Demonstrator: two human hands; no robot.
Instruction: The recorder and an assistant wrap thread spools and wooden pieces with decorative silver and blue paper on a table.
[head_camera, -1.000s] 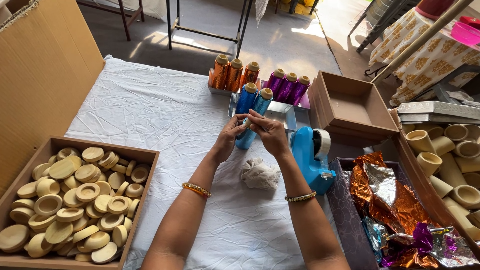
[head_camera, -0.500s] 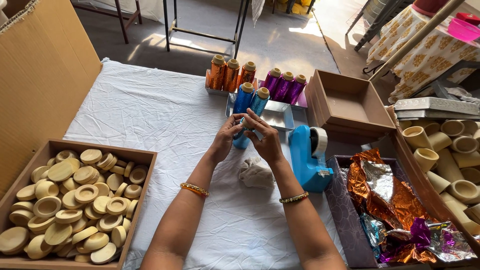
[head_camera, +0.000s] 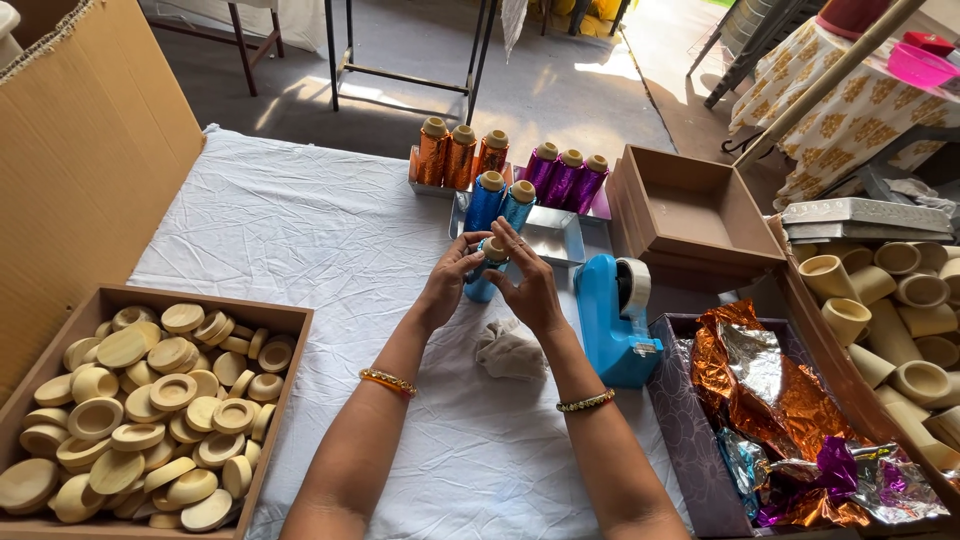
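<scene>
While both hands meet above the white-covered tabletop (head_camera: 300, 240), the left hand (head_camera: 450, 285) and right hand (head_camera: 528, 285) each keep a clenched grip on one blue spool (head_camera: 488, 270), held upright between them near the tabletop's middle. Just beyond stand two more blue spools (head_camera: 502, 197), with orange spools (head_camera: 460, 152) and purple spools (head_camera: 565, 177) behind. A blue tape dispenser (head_camera: 610, 320) sits right of the hands, a crumpled cloth (head_camera: 508, 350) lies below them, and a box of wooden rings (head_camera: 140, 410) rests at left.
</scene>
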